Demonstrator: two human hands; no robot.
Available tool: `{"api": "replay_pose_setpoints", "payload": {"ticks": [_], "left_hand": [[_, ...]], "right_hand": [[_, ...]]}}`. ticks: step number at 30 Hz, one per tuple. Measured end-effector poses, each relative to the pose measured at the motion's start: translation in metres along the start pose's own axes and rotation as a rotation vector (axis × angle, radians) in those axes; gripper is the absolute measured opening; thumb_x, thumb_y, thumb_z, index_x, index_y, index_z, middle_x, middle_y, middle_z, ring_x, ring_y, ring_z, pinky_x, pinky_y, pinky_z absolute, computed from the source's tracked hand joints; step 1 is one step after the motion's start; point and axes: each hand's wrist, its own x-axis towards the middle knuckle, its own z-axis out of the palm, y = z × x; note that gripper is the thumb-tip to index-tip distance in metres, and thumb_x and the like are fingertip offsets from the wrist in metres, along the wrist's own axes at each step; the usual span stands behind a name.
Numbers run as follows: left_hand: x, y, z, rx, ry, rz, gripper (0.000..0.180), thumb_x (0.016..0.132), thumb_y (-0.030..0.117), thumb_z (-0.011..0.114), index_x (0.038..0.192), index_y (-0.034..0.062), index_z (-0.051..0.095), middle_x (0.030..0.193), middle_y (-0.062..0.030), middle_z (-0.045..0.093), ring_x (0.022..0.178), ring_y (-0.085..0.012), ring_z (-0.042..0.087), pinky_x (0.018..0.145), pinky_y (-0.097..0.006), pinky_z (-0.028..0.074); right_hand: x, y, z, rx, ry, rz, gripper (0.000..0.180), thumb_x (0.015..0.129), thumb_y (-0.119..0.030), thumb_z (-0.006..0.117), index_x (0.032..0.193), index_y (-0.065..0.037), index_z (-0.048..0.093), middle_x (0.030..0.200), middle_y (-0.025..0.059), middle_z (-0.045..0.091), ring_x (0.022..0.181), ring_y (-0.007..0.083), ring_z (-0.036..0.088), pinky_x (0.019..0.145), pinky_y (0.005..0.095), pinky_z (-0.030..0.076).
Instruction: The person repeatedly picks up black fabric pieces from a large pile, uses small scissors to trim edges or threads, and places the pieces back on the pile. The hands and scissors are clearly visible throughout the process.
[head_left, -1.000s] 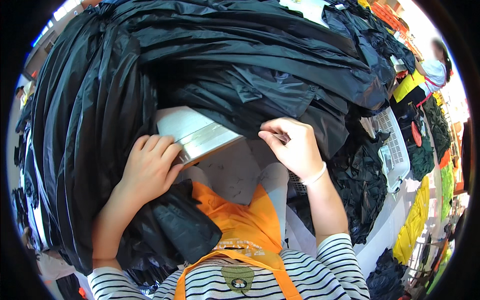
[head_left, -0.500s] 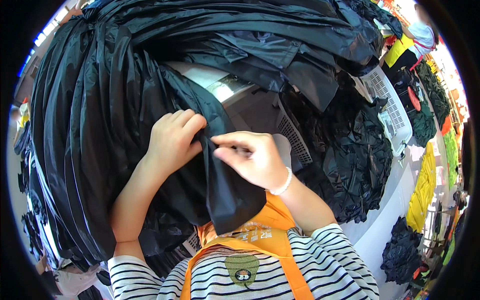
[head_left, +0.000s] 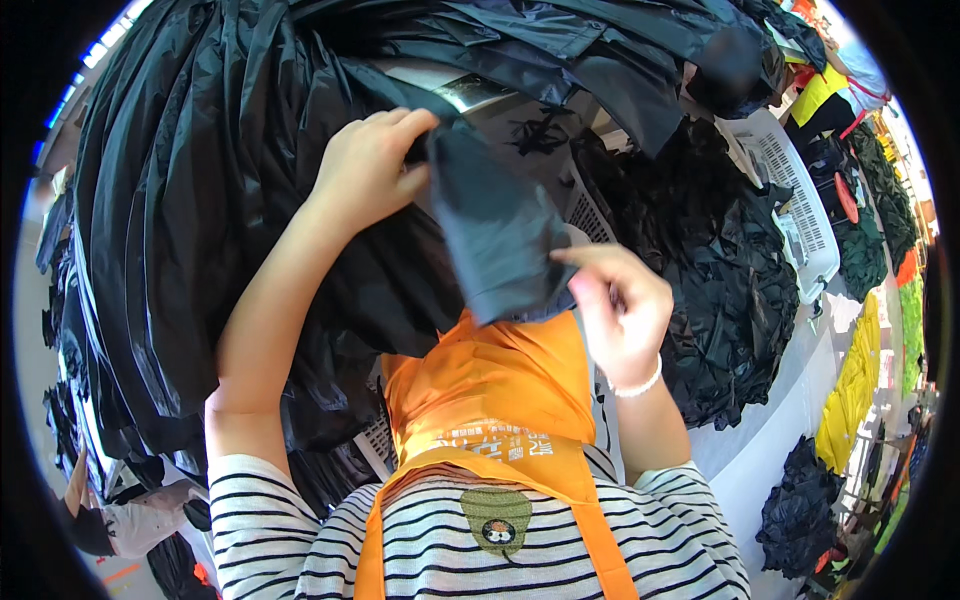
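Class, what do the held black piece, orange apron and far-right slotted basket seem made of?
Black piece: thin fabric or film, perhaps synthetic, faintly glossy; drapes, though blurred.
Apron: likely cloth, matte, softly creased.
Basket: apparently moulded plastic, smooth, regular slots.

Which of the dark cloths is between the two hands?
The blurred dark panel, just above the orange apron in the picture, reaching from left hand to right hand. The hanging folds lie to its left, the dark heap to its right.

Bundle (head_left: 190,190) sits left and ahead. Flap (head_left: 500,220) is between left hand (head_left: 370,165) and right hand (head_left: 622,310), in front of apron (head_left: 490,385). Heap (head_left: 715,310) lies right of right hand, crate (head_left: 812,228) just beyond heap.
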Motion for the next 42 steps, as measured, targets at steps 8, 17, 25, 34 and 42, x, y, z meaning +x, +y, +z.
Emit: {"api": "replay_pose_setpoints", "payload": {"ticks": [8,17,25,34,42], "left_hand": [[-0.022,0.109,-0.011,-0.486,0.127,0.118,0.057,0.063,0.029,0.089,0.1,-0.0003,0.058,0.098,-0.0138,0.06,0.089,-0.0315,0.059,0.08,-0.037,0.05],[-0.014,0.104,0.014,-0.76,0.116,0.02,0.033,0.065,0.015,0.086,0.085,0.0033,0.062,0.098,-0.0084,0.059,0.086,-0.0239,0.059,0.074,-0.031,0.049],[-0.022,0.108,0.003,-0.528,0.122,0.144,0.037,0.056,0.021,0.088,0.082,0.0085,0.063,0.095,-0.005,0.063,0.084,-0.0251,0.058,0.074,-0.035,0.047],[-0.027,0.122,-0.016,-0.257,-0.009,-0.078,0.04,0.052,0.025,0.087,0.072,0.0092,0.057,0.085,-0.0042,0.063,0.086,-0.0255,0.056,0.081,-0.038,0.039],[-0.017,0.138,0.021,-0.541,0.346,-0.056,0.034,0.061,-0.012,0.068,0.09,0.0024,0.059,0.09,-0.0117,0.065,0.077,-0.0286,0.064,0.067,-0.033,0.051]], "right_hand": [[0.019,0.026,0.013,0.681,0.317,0.762,0.009,0.091,-0.016,0.063,0.095,-0.008,0.06,0.068,-0.0063,0.051,0.047,0.0051,0.042,0.041,0.0232,0.032],[0.012,0.036,-0.006,0.919,0.369,0.708,0.021,0.09,-0.015,0.07,0.087,-0.008,0.05,0.065,-0.0021,0.046,0.046,0.0055,0.038,0.044,0.0207,0.03],[0.029,0.027,-0.064,-0.576,0.076,-0.293,0.062,0.064,0.02,0.061,0.122,-0.004,0.066,0.143,0.0205,0.048,0.057,0.0029,0.044,0.052,0.0161,0.039],[0.02,0.041,-0.057,-0.543,0.109,-0.431,0.015,0.074,-0.002,0.074,0.087,-0.005,0.067,0.085,0.0088,0.069,0.062,0.0198,0.064,0.052,0.0255,0.049],[0.017,0.027,-0.043,-0.441,-0.028,-0.265,0.021,0.069,0.001,0.077,0.085,-0.002,0.064,0.084,0.0094,0.068,0.059,0.0219,0.063,0.052,0.027,0.049]]}}
